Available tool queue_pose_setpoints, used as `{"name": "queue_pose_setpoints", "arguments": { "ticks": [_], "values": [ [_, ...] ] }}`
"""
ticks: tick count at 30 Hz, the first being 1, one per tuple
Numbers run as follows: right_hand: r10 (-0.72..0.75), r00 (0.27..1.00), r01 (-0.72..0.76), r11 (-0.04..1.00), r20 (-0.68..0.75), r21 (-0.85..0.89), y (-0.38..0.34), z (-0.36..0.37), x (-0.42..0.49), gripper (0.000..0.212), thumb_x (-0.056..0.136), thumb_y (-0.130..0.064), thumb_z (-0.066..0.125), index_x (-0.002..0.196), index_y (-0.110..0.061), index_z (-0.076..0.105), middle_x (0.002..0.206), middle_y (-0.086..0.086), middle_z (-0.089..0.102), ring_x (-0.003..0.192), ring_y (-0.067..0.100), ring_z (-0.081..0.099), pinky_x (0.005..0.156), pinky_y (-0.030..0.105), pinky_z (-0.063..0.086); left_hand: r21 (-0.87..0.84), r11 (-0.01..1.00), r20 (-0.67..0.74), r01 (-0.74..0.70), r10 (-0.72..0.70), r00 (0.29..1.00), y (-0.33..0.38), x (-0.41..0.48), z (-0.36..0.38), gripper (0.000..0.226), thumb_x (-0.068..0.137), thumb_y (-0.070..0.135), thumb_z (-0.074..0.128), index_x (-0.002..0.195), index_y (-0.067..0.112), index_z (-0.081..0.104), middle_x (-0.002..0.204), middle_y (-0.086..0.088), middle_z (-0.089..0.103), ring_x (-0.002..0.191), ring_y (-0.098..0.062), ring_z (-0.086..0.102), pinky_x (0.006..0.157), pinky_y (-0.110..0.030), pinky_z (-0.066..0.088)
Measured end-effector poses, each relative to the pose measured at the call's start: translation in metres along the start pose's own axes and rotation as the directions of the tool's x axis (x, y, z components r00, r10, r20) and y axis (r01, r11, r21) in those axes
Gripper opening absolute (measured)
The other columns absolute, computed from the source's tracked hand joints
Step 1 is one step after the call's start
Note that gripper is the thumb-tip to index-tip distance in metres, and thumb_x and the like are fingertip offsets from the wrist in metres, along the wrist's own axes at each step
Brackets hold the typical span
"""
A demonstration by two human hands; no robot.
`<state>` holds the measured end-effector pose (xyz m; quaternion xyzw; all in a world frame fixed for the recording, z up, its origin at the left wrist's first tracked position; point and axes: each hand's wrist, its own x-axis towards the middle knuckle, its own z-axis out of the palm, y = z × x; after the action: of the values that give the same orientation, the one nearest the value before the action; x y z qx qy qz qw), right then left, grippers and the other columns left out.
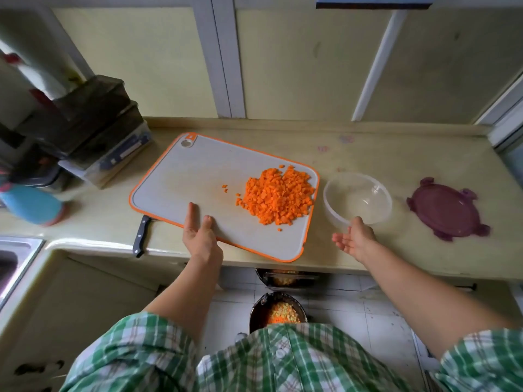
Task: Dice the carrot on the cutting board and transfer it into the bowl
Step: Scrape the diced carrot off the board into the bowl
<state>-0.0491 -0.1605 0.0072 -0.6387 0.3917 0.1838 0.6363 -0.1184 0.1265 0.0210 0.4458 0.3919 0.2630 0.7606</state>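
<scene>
Green-checked shirt (283,363) fabric fills the bottom of the view, and both bare forearms reach from it to the counter (396,171). Left hand (201,236): takes hold of the near edge of the cutting board (184,171); two digits lie flat on its top face, and the rest pass out of sight below. Right hand (353,240): open, palm turned up, fingers loosely spread, holding nothing, at the near rim of the bowl (325,193); contact with the rim cannot be confirmed. Diced carrot (278,196): a loose heap of small orange cubes on the right half of the board, with a few strays at its left and near sides. The cubes are light, firm and unbound, so they are likely to roll and scatter. Handle them through the board, not piece by piece: grip the stiff board at a bare edge, then tip or sweep. The board is a flat grey matt rectangle with an orange rim and rounded corners, lying near the counter's front edge. The bowl is round, translucent plastic and empty, just beside the board's right edge. It looks light and may slide when struck. A purple lobed lid (447,210) lies further right, and a black-handled knife (140,236) projects from under the board's near left edge.
</scene>
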Motion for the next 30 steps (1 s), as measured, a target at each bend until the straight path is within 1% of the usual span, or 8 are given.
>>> {"name": "queue_pose_setpoints", "arguments": {
  "ticks": [8, 10, 16, 18, 20, 23, 27, 30],
  "values": [
    [0.038, 0.989, -0.026, 0.996, 0.142, -0.088, 0.013, 0.040, -0.023, 0.024, 0.100, -0.026, 0.032, 0.085, -0.011, 0.043, 0.062, 0.016, 0.063, 0.044, 0.021, 0.060, 0.038, 0.021, 0.046, 0.025, 1.000, 0.047, -0.014, 0.013, 0.999, 0.022, 0.011, 0.000, 0.054, 0.094, -0.011, 0.045, 0.143, 0.010, 0.044, 0.148, -0.002, 0.044, 0.135, -0.016, 0.042, 0.113, -0.030, 0.033],
    [0.057, 0.984, -0.043, 0.995, 0.167, -0.085, 0.018, 0.049, -0.028, 0.030, 0.103, -0.031, 0.029, 0.084, -0.011, 0.041, 0.051, 0.015, 0.062, 0.054, 0.025, 0.058, 0.045, 0.025, 0.047, 0.040, 0.999, 0.061, -0.006, 0.004, 0.998, 0.025, 0.012, 0.002, 0.054, 0.094, -0.010, 0.046, 0.143, 0.012, 0.045, 0.147, 0.000, 0.045, 0.135, -0.017, 0.043, 0.113, -0.032, 0.033],
    [0.154, 0.968, -0.119, 0.976, 0.196, -0.180, 0.020, 0.055, -0.038, 0.062, 0.100, -0.054, 0.017, 0.085, -0.004, 0.050, 0.071, 0.018, 0.061, 0.057, 0.026, 0.058, 0.048, 0.028, 0.042, 0.060, 0.998, 0.084, 0.023, -0.028, 0.996, 0.034, 0.012, 0.005, 0.053, 0.095, -0.007, 0.047, 0.142, 0.018, 0.048, 0.145, 0.003, 0.047, 0.133, -0.018, 0.044, 0.114, -0.038, 0.034],
    [0.095, 0.991, -0.064, 0.955, 0.096, -0.288, 0.013, 0.047, -0.034, 0.074, 0.098, -0.059, 0.016, 0.077, -0.001, 0.056, 0.066, 0.016, 0.062, 0.045, 0.023, 0.056, 0.040, 0.022, 0.036, 0.068, 0.998, 0.097, 0.012, -0.019, 0.995, 0.037, 0.011, 0.006, 0.053, 0.096, -0.007, 0.047, 0.141, 0.020, 0.049, 0.145, 0.003, 0.047, 0.132, -0.019, 0.045, 0.113, -0.038, 0.035],
    [-0.121, 0.992, 0.095, 0.912, -0.040, -0.399, 0.004, 0.038, -0.031, 0.063, 0.099, -0.046, 0.027, 0.063, -0.003, 0.056, 0.052, 0.011, 0.059, 0.040, 0.022, 0.050, 0.043, 0.025, 0.039, 0.067, 0.998, 0.095, -0.008, 0.002, 0.996, 0.040, 0.011, 0.008, 0.052, 0.095, -0.007, 0.048, 0.140, 0.019, 0.049, 0.145, 0.001, 0.047, 0.131, -0.019, 0.045, 0.112, -0.034, 0.036],
    [-0.499, 0.863, 0.398, 0.772, -0.084, -0.496, -0.010, 0.035, -0.027, 0.042, 0.092, -0.031, 0.046, 0.057, -0.009, 0.053, 0.053, 0.008, 0.059, 0.056, 0.029, 0.056, 0.062, 0.036, 0.047, 0.082, 0.996, 0.098, -0.020, 0.012, 0.995, 0.043, 0.012, 0.010, 0.051, 0.095, -0.006, 0.050, 0.139, 0.019, 0.051, 0.144, 0.001, 0.046, 0.131, -0.019, 0.045, 0.112, -0.035, 0.036],
    [-0.803, 0.595, 0.705, 0.516, 0.010, -0.487, -0.024, 0.053, -0.026, 0.008, 0.084, -0.022, 0.062, 0.085, -0.015, 0.059, 0.089, 0.008, 0.060, 0.083, 0.028, 0.057, 0.071, 0.034, 0.042, 0.101, 0.995, 0.103, -0.014, 0.003, 0.995, 0.047, 0.011, 0.014, 0.049, 0.095, -0.003, 0.051, 0.137, 0.022, 0.053, 0.144, 0.001, 0.044, 0.132, -0.021, 0.042, 0.114, -0.042, 0.033],
    [-0.867, 0.420, 0.836, 0.254, 0.269, -0.487, -0.024, 0.069, -0.023, 0.038, 0.079, -0.027, 0.066, 0.116, -0.017, 0.062, 0.124, 0.010, 0.052, 0.115, 0.027, 0.050, 0.097, 0.035, 0.040, 0.111, 0.994, 0.101, -0.013, 0.002, 0.995, 0.051, 0.008, 0.017, 0.047, 0.096, -0.001, 0.052, 0.136, 0.023, 0.054, 0.145, 0.000, 0.042, 0.131, -0.021, 0.042, 0.114, -0.044, 0.032]
  ]
}}
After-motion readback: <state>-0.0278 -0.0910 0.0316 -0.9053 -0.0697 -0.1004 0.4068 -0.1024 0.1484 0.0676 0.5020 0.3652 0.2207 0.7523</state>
